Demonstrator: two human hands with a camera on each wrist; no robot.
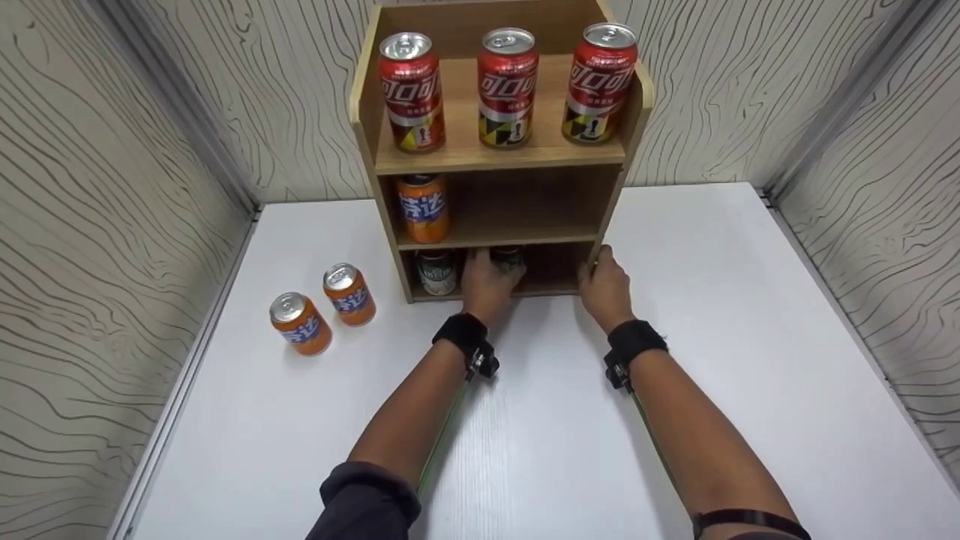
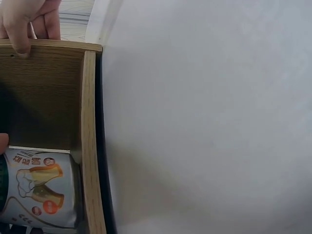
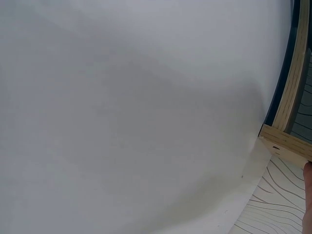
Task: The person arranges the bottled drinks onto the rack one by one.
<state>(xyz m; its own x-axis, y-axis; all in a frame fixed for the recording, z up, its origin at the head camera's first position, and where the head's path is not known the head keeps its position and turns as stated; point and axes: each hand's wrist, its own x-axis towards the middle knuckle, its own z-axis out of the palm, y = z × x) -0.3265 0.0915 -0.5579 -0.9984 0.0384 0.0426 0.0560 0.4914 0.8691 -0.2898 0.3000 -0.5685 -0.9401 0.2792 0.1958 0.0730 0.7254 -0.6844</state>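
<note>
My left hand reaches into the bottom compartment of a small wooden shelf. It grips a can, mostly hidden behind the hand in the head view. In the left wrist view this can is white and green with a beer mug picture, and a fingertip lies against it. Left of the hand stands another green and white can. At the lower right, my right hand holds the shelf's side panel, with the thumb on its inner face in the left wrist view.
Three red cola cans stand on the top shelf. One orange soda can is on the left of the middle shelf. Two more orange cans, one nearer and one farther, stand on the white table at left. Patterned walls enclose the table.
</note>
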